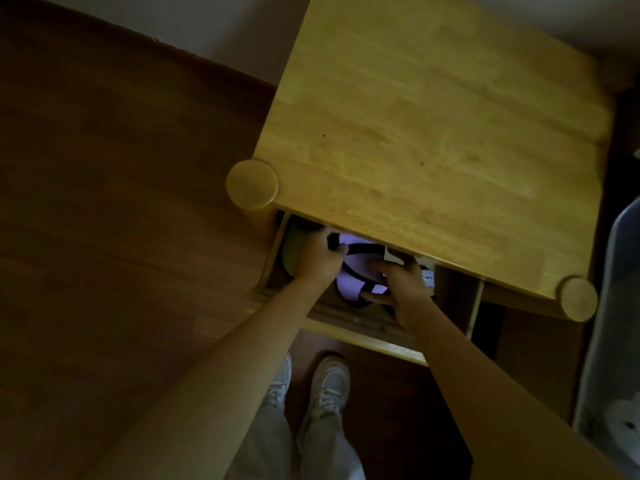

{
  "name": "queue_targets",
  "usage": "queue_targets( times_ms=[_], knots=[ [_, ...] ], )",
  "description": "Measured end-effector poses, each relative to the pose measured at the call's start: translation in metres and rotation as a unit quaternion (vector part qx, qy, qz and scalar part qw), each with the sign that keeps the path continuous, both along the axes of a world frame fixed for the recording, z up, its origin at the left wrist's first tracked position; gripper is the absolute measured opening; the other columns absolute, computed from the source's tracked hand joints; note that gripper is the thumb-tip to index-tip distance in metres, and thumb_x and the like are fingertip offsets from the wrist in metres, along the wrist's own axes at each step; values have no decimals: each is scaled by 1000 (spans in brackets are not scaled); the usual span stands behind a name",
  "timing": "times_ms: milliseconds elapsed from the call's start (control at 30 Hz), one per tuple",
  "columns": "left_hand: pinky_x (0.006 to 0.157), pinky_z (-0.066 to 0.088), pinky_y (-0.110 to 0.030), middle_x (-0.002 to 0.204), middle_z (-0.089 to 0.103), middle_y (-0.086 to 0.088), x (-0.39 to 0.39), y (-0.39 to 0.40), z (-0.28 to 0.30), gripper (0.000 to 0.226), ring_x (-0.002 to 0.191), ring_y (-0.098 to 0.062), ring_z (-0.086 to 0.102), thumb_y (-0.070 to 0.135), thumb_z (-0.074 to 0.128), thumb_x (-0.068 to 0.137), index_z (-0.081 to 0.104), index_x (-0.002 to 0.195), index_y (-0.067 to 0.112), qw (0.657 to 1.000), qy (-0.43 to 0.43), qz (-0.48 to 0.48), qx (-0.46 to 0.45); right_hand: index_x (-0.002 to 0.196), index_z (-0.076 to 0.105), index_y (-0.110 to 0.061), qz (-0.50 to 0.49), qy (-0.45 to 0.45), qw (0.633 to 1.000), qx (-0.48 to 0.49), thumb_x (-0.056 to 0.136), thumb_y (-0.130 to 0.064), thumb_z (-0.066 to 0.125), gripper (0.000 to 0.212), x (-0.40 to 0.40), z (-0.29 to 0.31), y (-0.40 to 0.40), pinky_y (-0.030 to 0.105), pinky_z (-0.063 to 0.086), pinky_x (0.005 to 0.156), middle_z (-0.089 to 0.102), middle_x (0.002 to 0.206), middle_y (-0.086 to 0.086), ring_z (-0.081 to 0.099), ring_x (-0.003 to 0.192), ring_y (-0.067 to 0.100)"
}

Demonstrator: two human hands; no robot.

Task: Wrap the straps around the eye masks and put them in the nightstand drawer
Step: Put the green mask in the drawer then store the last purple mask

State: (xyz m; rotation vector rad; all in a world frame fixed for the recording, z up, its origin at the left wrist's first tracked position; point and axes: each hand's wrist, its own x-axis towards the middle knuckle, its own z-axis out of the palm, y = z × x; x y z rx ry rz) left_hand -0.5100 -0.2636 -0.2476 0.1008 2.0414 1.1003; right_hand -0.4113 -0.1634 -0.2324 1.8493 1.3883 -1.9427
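While I watch from the head camera looking straight down, both hands reach into the open nightstand drawer (360,336), which sits pulled out under the pale wooden nightstand top (436,133). My left hand (320,256) curls closed around the black strap (360,249) of a lilac eye mask (358,268) lying inside the drawer, and my right hand (403,284) rests half-spread, fingers pressing on the mask. A greenish round object (291,251) and a white label (427,278) also lie in there.
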Motion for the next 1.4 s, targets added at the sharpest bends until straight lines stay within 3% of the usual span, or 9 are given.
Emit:
queue_targets(
  times_ms=[267, 433, 533, 700, 833, 900, 1000, 1200, 1400],
  knots=[
    [82, 46, -48, 105, 57, -21, -4, 14, -27, 29, 100, -35, 54, 6, 48, 92, 47, 120, 13, 990, 7, -141, 31, 95, 55, -8, 3, -79, 996, 45, 91, -5, 59, 6, -7, -38, 30, 13, 42, 34, 61, 84, 9, 54, 58, 15],
    [89, 47, -47, 118, 55, -15, 0, 12, -33, 37, 107, -31, 53, 21, 49, 95, 42, 131, 20, 981, 0, -195, 10, 133, 44, 0, -79, -24, 997, 4, 90, 8, 54, 45, -6, -50, 30, 40, 53, 83, 54, 130, 18, 54, 116, 41],
    [97, 43, -44, 134, 49, -10, 1, 13, -33, 49, 120, -28, 47, 29, 49, 95, 34, 142, 22, 968, 12, -251, -17, 131, 47, 0, -47, -35, 997, 57, 85, 3, 64, 48, -2, -54, 27, 47, 46, 102, 54, 133, 18, 51, 122, 38],
    [104, 38, -43, 148, 37, -10, -1, 15, -26, 66, 131, -29, 39, 37, 51, 95, 18, 149, 19, 941, 42, -332, -51, 119, 57, -10, 7, 1, 989, 147, 77, -10, 77, 46, 6, -46, 17, 27, 47, 81, 60, 117, 1, 55, 103, 17],
    [103, 40, -42, 149, 35, -9, -1, 14, -18, 71, 130, -29, 41, 45, 50, 93, 16, 150, 20, 930, 53, -359, -66, 110, 57, -10, 105, 40, 983, 145, 83, 0, 68, 31, 13, -33, 13, 23, 48, 78, 63, 109, 5, 58, 109, 26],
    [102, 40, -39, 150, 35, -6, 1, 9, -10, 64, 130, -27, 41, 43, 47, 95, 20, 149, 21, 928, 92, -357, -45, 127, 51, -5, 227, 3, 954, 194, 87, -2, 61, 42, 20, -20, 8, 32, 45, 80, 57, 126, 15, 57, 111, 34],
    [102, 40, -37, 150, 37, 1, 7, -6, 7, 52, 131, -21, 41, 40, 42, 98, 33, 146, 21, 891, 223, -395, 5, 138, 45, -18, 374, 0, 879, 295, 89, -6, 56, 51, 35, 8, -4, 27, 43, 69, 42, 143, 0, 60, 90, 21],
    [101, 35, -33, 141, 50, -4, 14, -38, 46, 59, 129, -20, 46, 55, 43, 93, 51, 134, 14, 750, 461, -465, 98, 105, 67, -10, 514, 82, 664, 538, 82, -15, 65, 24, 73, 64, -22, 31, 53, 75, 68, 108, 7, 64, 97, 23],
    [118, 7, -54, 159, 9, -13, 11, -46, 66, 109, 147, -29, 9, 85, 16, 73, 14, 151, 9, 650, 541, -532, -43, 150, 23, -11, 563, -38, 590, 578, 75, -74, 53, 102, 94, 69, -19, 58, 16, 115, 20, 158, 16, 17, 147, 31]
  ],
)
